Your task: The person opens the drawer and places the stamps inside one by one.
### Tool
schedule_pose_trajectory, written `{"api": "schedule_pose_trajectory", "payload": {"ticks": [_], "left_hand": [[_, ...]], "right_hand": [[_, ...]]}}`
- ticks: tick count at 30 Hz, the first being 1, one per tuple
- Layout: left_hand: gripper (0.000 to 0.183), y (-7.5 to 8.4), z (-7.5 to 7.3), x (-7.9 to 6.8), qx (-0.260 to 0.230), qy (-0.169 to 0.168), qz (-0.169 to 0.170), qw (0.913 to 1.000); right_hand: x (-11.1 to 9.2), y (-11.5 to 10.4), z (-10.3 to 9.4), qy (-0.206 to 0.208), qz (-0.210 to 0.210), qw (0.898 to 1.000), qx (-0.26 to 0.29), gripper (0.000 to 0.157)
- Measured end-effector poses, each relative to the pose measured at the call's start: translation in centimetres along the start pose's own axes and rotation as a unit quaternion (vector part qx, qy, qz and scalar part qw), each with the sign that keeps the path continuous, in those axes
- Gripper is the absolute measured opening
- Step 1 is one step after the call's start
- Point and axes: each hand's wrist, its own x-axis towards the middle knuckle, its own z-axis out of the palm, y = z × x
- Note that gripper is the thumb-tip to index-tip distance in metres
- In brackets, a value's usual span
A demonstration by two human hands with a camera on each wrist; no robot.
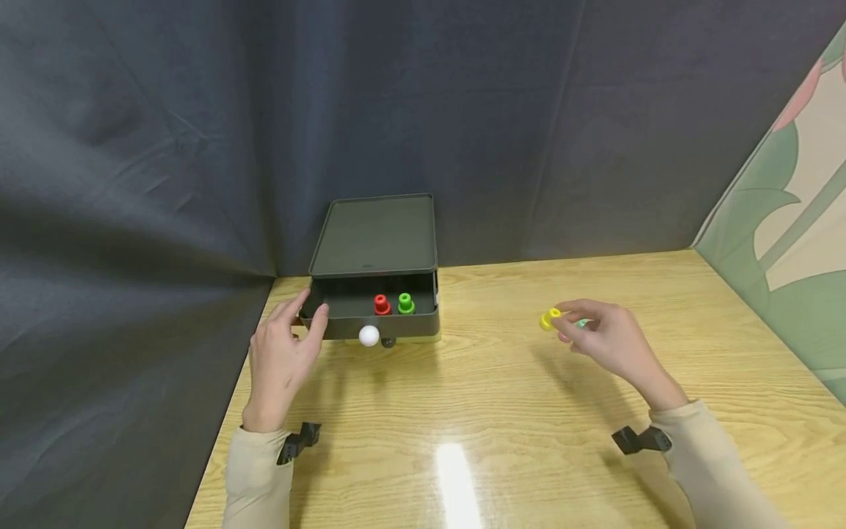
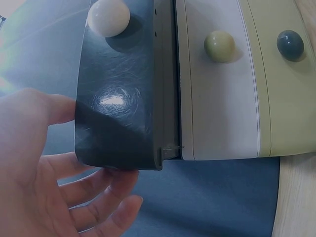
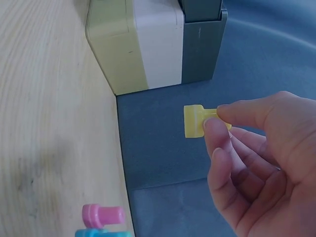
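My left hand (image 1: 280,356) grips the left front corner of the pulled-out black top drawer (image 1: 337,328), thumb at the rim and fingers along its side. In the left wrist view the fingertips sit right at the drawer's end, beside the front with its white knob (image 2: 108,18). A small red stepped peg (image 1: 382,306) and a green one (image 1: 406,304) stand in the drawer's right half. Out to the right, above the table, my right hand (image 1: 604,342) pinches a yellow stepped peg (image 3: 193,121) between thumb and fingers, its wide end pointing away from the palm.
Below the drawer, the chest has a white tier (image 2: 222,103) and a yellow-green tier (image 2: 286,108), each with a knob. A pink peg (image 3: 102,215) and a teal peg (image 3: 101,232) are on the wooden table (image 1: 502,411) near my right hand. Dark curtain (image 1: 489,132) hangs behind.
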Motion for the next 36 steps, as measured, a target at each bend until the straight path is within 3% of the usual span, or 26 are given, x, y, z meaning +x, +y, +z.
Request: {"api": "schedule_pose_trajectory", "payload": {"ticks": [8,20,36], "left_hand": [[0.053,0.0,0.0,0.0,0.003,0.007,0.001,1.0],[0.046,0.4,0.7,-0.2,-0.003,0.056,-0.021,0.9982],[0.049,0.3,0.9,-0.2,0.003,0.042,-0.014,0.999]], "right_hand": [[0.4,-1.5,-0.1,0.005,-0.006,1.0,-0.015,0.039],[1.0,-3.5,0.1,-0.002,-0.012,1.0,-0.009,0.039],[2.5,-6.7,0.8,-0.012,-0.063,0.998,-0.002,0.034]]}}
